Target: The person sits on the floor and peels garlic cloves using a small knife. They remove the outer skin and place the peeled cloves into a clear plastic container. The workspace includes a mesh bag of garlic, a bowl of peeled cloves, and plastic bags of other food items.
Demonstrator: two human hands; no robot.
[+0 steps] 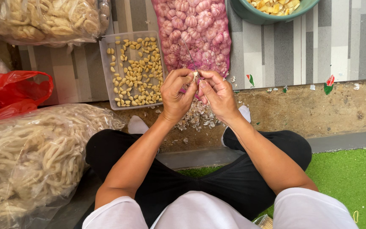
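Observation:
My left hand (175, 95) and my right hand (217, 94) meet in front of me, both pinching one small pale garlic clove (195, 74) between their fingertips. Just beyond the hands lies a pink mesh bag of garlic bulbs (193, 29). A clear plastic tray (106, 76) with several peeled cloves sits to the left of the hands. A pile of papery garlic skins (196, 118) lies on the floor right below the hands. My crossed legs in black trousers are under my forearms.
A large clear bag of pale noodle-like strips (30, 157) lies at my left, a red plastic bag (9, 93) behind it, another clear bag (47, 19) at the top left. A green bowl (255, 17) stands at the top. Green turf (352, 178) lies at the right.

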